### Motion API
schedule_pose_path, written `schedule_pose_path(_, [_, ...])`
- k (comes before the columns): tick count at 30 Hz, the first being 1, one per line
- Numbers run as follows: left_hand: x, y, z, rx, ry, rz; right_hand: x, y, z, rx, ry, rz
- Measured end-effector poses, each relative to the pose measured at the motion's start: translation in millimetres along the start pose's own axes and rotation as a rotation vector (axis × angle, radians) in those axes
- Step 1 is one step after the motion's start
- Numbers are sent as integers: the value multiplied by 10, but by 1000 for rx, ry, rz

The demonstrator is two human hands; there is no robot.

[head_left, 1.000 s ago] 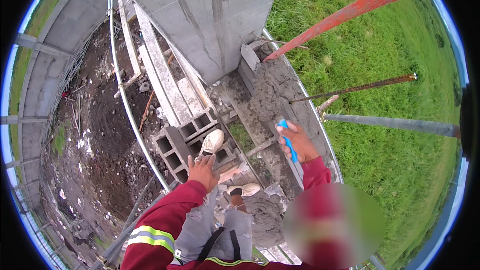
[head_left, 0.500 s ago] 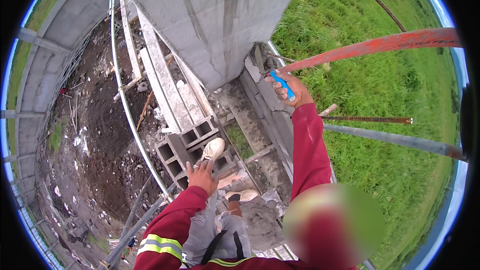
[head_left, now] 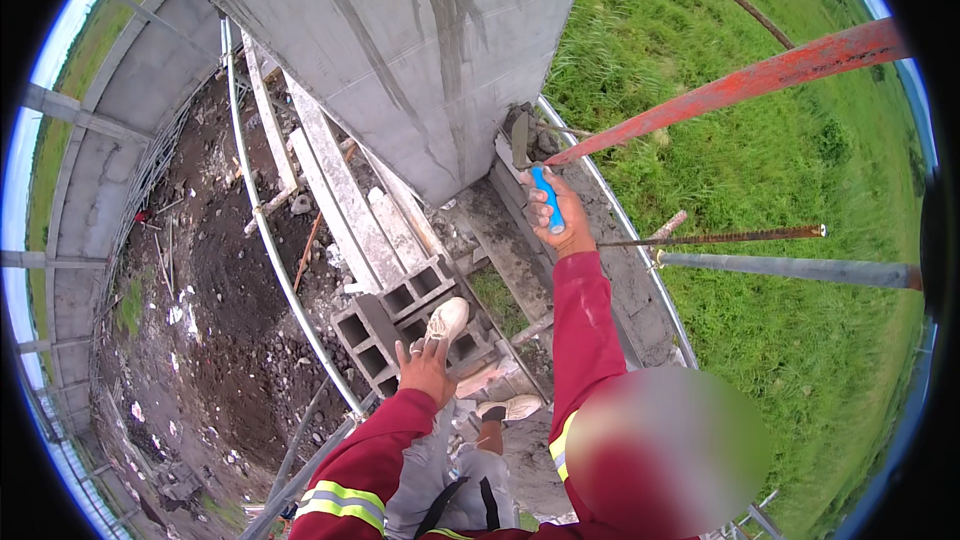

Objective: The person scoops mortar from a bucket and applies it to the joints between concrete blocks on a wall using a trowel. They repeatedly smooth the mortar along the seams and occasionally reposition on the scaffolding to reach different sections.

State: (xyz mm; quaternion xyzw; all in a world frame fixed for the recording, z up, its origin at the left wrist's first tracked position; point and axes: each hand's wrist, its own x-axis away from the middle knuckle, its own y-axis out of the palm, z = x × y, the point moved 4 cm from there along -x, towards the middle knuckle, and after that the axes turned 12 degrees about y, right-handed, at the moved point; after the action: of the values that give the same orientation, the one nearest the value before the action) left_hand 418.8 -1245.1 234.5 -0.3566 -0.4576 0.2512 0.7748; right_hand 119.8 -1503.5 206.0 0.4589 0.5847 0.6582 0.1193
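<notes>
My right hand (head_left: 562, 214) is wrapped round the blue handle of a trowel (head_left: 547, 197). The narrow metal blade (head_left: 519, 138) points away from me, over the far end of a low block wall (head_left: 632, 300), close to the foot of a grey concrete column (head_left: 430, 70). Grey mortar lies along the wall's top. Lower down, my left hand (head_left: 425, 372) holds nothing, its fingers apart, above hollow concrete blocks (head_left: 372, 338) and beside my shoe (head_left: 447, 320). Whether it rests on my leg I cannot tell.
A red pole (head_left: 740, 82) slants in from the right to the wall's far end. A rusty bar (head_left: 740, 236) and a grey pipe (head_left: 790, 269) stick out over the grass. Long planks (head_left: 340, 205) and a curved pale pipe (head_left: 262, 210) run along the left, above rubble-strewn soil (head_left: 230, 310).
My right hand has come left and nearer, bringing the trowel's handle over the wall. The whole view has shifted slightly. My left hand stays low by the blocks.
</notes>
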Motion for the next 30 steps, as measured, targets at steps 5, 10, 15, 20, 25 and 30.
schedule_pose_path(5, [26,-19,-98,50,-3,-11,-482,-54,-466,-97,52,121])
schedule_pose_path(10, [-17,-40,-188,74,-10,-4,-125,42,-444,-18,89,112])
schedule_pose_path(15, [-68,-93,-223,73,14,78,102,56,-350,71,80,238])
schedule_pose_path(20, [-87,-108,-240,67,34,74,-348,1,-582,53,127,337])
schedule_pose_path(25, [-113,-102,-292,40,25,37,-660,-73,-842,151,169,406])
schedule_pose_path(30, [-163,-128,-346,51,20,12,-437,-115,-783,168,166,319])
